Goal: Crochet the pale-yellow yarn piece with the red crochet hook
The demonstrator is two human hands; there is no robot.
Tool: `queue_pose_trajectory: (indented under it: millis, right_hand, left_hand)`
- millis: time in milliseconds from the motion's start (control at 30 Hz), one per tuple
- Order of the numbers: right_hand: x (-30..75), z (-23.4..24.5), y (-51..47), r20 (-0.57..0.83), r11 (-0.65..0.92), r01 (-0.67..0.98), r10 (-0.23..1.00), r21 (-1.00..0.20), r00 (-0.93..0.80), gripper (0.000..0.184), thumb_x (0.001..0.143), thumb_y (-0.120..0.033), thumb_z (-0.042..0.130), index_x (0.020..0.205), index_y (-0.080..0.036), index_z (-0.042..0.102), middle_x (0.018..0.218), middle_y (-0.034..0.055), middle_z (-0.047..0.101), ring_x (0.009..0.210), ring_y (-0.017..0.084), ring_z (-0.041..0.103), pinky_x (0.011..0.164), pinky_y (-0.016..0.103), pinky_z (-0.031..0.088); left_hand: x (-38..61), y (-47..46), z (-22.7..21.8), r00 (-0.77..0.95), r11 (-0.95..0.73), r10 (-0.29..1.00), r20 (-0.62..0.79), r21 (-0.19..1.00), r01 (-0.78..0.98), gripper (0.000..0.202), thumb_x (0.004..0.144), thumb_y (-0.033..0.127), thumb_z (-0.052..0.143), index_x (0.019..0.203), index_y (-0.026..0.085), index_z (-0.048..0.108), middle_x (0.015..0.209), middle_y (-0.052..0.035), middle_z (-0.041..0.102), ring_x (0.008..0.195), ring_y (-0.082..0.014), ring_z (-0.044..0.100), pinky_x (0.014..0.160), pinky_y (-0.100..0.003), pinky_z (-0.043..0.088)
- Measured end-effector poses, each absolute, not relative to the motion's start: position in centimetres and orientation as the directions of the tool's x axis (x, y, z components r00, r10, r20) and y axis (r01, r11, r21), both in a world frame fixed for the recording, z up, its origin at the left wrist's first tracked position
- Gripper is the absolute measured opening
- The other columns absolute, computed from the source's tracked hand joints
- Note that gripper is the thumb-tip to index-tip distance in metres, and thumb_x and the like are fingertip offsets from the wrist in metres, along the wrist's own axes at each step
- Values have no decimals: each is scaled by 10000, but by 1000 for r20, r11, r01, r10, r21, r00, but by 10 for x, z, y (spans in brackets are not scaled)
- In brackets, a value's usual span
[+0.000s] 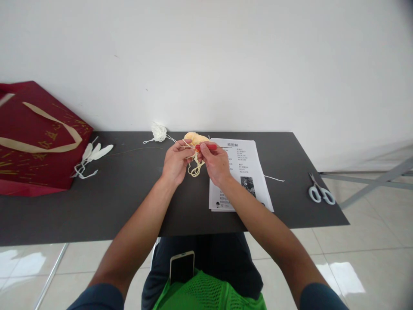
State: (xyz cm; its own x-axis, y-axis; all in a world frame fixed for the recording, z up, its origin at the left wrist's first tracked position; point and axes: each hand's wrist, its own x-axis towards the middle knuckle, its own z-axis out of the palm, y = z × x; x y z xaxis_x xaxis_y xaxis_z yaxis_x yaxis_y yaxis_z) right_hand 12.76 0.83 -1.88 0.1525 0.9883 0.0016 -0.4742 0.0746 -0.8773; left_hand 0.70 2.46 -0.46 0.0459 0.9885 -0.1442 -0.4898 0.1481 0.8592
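Over the dark table my two hands meet around a small cream-yellow crochet piece. My left hand is closed, pinching the piece and a strand of cream yarn that loops down between both hands. Fingers of my right hand are wrapped round a red-handled crochet hook, whose tip points left into the piece. A little bundle of white yarn lies just behind, joined by a thread.
A printed pattern sheet lies under my right wrist. White-handled scissors rest near the table's right edge. A red gift bag stands at the left, with white ribbon pieces beside it. A phone sits on my lap.
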Motion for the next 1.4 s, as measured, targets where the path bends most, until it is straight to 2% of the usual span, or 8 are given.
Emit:
queue_pose_trajectory:
  millis: [167, 267, 400, 500, 733, 967, 1267, 1400]
  right_hand:
    - [126, -18, 10, -13, 64, -530, 990, -846, 140, 217, 738, -352, 845, 871, -212, 746, 740, -29, 710, 623, 83, 605, 584, 232, 508]
    - [126, -19, 7, 21, 99, -532, 988, -841, 151, 177, 759, -313, 836, 874, -216, 744, 761, -24, 721, 628, 86, 619, 595, 239, 517]
    - [128, -21, -1, 68, 145, -524, 984, -839, 163, 134, 812, -309, 801, 904, -225, 750, 816, -12, 739, 674, 103, 660, 615, 252, 538]
    - [129, -21, -6, 89, 178, -551, 979, -815, 185, 126, 831, -316, 786, 918, -234, 746, 850, -14, 746, 674, 99, 659, 630, 262, 551]
    - [128, -18, -9, 79, 172, -589, 980, -790, 180, 163, 849, -378, 768, 940, -255, 712, 868, -22, 730, 658, 105, 646, 639, 292, 563]
    - [132, -13, -12, 76, 160, -533, 981, -831, 176, 203, 840, -421, 768, 909, -252, 680, 803, -26, 705, 658, 99, 612, 600, 254, 491]
    - [137, -10, -13, 170, 237, -495, 969, -836, 177, 186, 801, -267, 813, 908, -258, 660, 926, -16, 761, 676, 99, 654, 601, 254, 503]
    - [138, -7, -15, 152, 239, -504, 966, -830, 208, 203, 814, -283, 796, 914, -262, 620, 906, -27, 736, 666, 97, 633, 609, 261, 506]
  left_hand:
    - [10, 24, -8, -51, 37, 997, -66, 899, -436, 408, 589, 81, 791, 974, 146, 673, 713, 24, 678, 553, -64, 553, 489, -186, 340]
    - [12, 23, -8, -89, -67, 995, 35, 915, -397, 400, 621, 71, 782, 998, 153, 671, 746, 20, 700, 599, -70, 587, 555, -195, 408]
    - [13, 20, -8, -73, -135, 990, 117, 928, -348, 501, 676, 88, 769, 1156, 184, 657, 809, 18, 717, 675, -95, 637, 684, -239, 499]
    - [15, 17, -8, -54, -165, 986, 156, 942, -292, 582, 715, 117, 758, 1274, 210, 626, 818, 24, 701, 720, -106, 648, 733, -253, 511]
    - [21, 9, -3, -94, -166, 985, 144, 942, -293, 551, 730, 133, 750, 1259, 204, 612, 791, 36, 666, 736, -105, 640, 747, -247, 517]
    - [22, 5, 4, -107, -173, 983, 149, 948, -266, 573, 707, 114, 747, 1251, 200, 587, 781, 39, 664, 689, -105, 627, 707, -246, 508]
    - [22, 1, 7, -104, -200, 978, 183, 960, -197, 593, 735, 119, 738, 1298, 196, 571, 807, 21, 684, 682, -108, 630, 666, -239, 487]
    - [23, 0, 9, -114, -196, 978, 177, 962, -190, 597, 726, 128, 748, 1294, 196, 574, 797, 25, 683, 674, -104, 620, 663, -236, 481]
